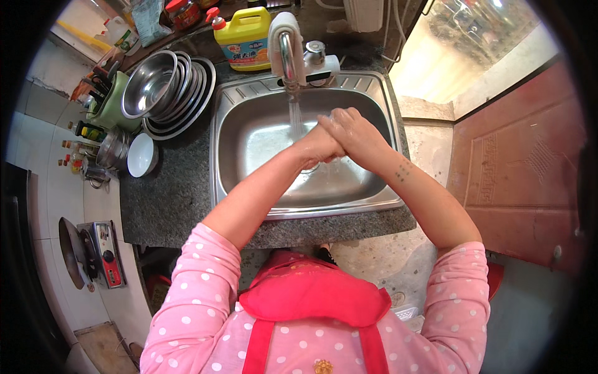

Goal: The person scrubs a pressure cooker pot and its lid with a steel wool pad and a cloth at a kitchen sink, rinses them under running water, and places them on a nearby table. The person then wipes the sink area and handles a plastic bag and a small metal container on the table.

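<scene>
My left hand (317, 146) and my right hand (357, 133) are clasped together above the stainless steel sink (266, 173). The right hand lies over the left, its fingers bent around it, and most of the left fingers are hidden. Both look wet and hold no object. Water (295, 114) runs from the metal faucet (286, 51), falling just left of the hands. A pale cloth (299, 35) is wrapped around the faucet's neck. Partly covered by the hands, the drain (310, 168) shows at the sink's bottom.
A yellow detergent jug (244, 39) with a red pump stands behind the sink. Left on the dark stone countertop (177, 196) are stacked metal basins (152, 86), a white bowl (142, 155) and a green knife holder (110, 103). A portable gas stove (105, 252) sits at lower left.
</scene>
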Tool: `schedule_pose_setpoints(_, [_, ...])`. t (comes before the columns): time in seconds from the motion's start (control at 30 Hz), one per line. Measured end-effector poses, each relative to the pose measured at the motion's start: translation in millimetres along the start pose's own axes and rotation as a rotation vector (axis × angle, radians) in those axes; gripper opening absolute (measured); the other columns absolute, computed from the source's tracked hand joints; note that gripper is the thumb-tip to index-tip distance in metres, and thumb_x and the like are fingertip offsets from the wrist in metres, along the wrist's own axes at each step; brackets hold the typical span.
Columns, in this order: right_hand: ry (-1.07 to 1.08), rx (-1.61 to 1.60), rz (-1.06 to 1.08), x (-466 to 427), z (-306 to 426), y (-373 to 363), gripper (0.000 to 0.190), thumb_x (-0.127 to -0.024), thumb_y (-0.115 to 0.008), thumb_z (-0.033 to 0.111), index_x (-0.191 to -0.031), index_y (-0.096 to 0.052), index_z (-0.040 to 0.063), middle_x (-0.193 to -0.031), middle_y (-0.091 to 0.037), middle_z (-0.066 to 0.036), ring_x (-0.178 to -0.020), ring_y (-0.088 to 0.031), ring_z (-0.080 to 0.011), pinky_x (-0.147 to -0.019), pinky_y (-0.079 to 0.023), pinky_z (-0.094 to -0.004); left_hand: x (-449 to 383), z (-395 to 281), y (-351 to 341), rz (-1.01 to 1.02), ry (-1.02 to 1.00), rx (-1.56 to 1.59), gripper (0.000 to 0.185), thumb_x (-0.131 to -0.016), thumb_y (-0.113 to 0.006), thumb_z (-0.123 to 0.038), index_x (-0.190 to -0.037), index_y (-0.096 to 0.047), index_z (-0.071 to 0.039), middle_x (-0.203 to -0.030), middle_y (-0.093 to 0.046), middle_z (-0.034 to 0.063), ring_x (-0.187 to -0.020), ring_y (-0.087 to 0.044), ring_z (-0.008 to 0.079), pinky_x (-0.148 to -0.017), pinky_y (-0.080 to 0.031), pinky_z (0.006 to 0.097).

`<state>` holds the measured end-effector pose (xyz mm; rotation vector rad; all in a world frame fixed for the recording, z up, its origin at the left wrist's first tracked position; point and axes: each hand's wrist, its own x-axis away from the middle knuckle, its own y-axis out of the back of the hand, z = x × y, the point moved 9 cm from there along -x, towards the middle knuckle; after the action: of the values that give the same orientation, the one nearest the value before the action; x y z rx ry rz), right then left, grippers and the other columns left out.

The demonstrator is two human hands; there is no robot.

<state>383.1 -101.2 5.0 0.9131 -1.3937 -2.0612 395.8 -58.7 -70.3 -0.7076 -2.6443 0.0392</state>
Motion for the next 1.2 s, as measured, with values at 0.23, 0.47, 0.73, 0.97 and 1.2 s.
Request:
schedule_pose_setpoints(0.23, [-0.213,0.193,-0.033,5.9,-30.8,19.1,0.018,-0.077,-0.059,0.009,-0.092,-0.05,0.003,-0.083,-0.063,-0.015,-0.077,-0.065,-0.0348,-0.065,-0.052,-0.0422,-9.0,-54.8,-22.1,-0.266,-0.429,-1.142,0.023,-0.071,-0.065,-0.012,-0.091,-0.063,0.0,-0.083,-0.065,0.0195,-0.08,-0.062,0.037,-0.07,-0.049,0.0426])
schedule_pose_setpoints(0.47, [-0.494,-0.006,0.028,15.5,-52.1,27.5,0.023,-0.076,-0.06,0.017,-0.092,-0.06,0.001,-0.086,-0.067,-0.021,-0.083,-0.065,-0.0366,-0.073,-0.051,-0.045,8.4,-87.1,-25.2,-0.435,-0.328,-1.281,0.014,-0.08,-0.056,-0.013,-0.089,-0.06,-0.004,-0.087,-0.067,0.0204,-0.086,-0.065,0.0364,-0.074,-0.051,0.0458])
schedule_pose_setpoints(0.73, [-0.724,-0.712,-0.056,37.2,-65.2,-8.6,0.012,-0.065,-0.061,0.004,-0.073,-0.061,-0.005,-0.063,-0.059,-0.009,-0.057,-0.054,-0.0171,-0.052,-0.042,-0.0326,2.6,-93.2,-46.7,-0.237,-0.676,-1.62,0.01,-0.081,-0.054,-0.017,-0.08,-0.057,-0.008,-0.074,-0.066,0.0132,-0.069,-0.066,0.0316,-0.058,-0.053,0.0414])
schedule_pose_setpoints(0.97, [-1.077,-1.183,0.113,72.3,-17.9,-53.2,0.012,-0.07,-0.059,0.012,-0.066,-0.05,0.006,-0.052,-0.043,-0.003,-0.039,-0.037,-0.013,-0.036,-0.023,-0.0303,12.4,-49.0,-41.7,-0.13,-0.593,-1.571,0.013,-0.079,-0.054,-0.022,-0.073,-0.059,-0.011,-0.071,-0.066,0.0125,-0.065,-0.066,0.0317,-0.054,-0.052,0.0444])
schedule_pose_setpoints(1.2, [-1.189,-1.466,0.248,119.9,-4.1,-134.8,0.013,-0.063,-0.054,0.006,-0.066,-0.043,0.009,-0.049,-0.032,-0.002,-0.036,-0.031,-0.0163,-0.034,-0.024,-0.0296,20.0,18.9,-49.1,-0.028,-0.482,-1.389,0.026,-0.081,-0.049,-0.024,-0.079,-0.068,-0.007,-0.076,-0.067,0.0206,-0.071,-0.066,0.0378,-0.067,-0.052,0.047])
